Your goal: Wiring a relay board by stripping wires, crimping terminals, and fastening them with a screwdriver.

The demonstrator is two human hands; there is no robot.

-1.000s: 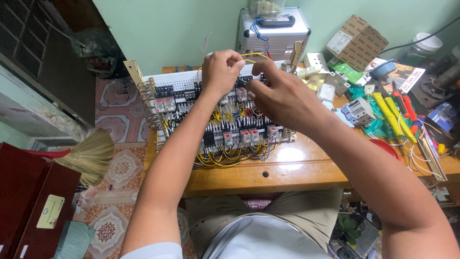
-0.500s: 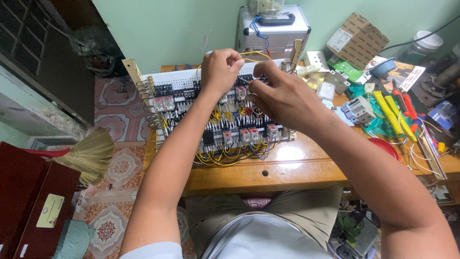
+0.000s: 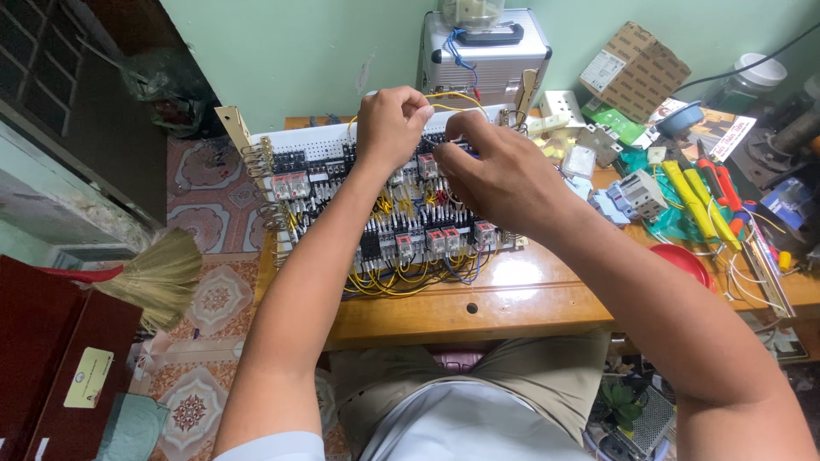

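Two hands are met at the far top edge of the relay panel point(image 3: 376, 213). The left hand point(image 3: 391, 126) is pinched shut on a yellow wire point(image 3: 457, 96), held at the fingertips; the right hand point(image 3: 500, 171) is closed too, fingertips pressed at the wire's near end, though exactly what is nipped there is hidden by the knuckles. From the left grip the wire is seen to arc rightward and slightly away, over the right hand's fingertips, so its long axis is laid across the panel, left to right. Both grips are almost touching; the left is slightly farther from the body. Just below the grips, rows of relays and looped yellow wiring are found. Beyond them a silver case point(image 3: 484, 60) is stood; well right, yellow-handled screwdrivers point(image 3: 690, 201) are laid on the wooden desk point(image 3: 512, 299).
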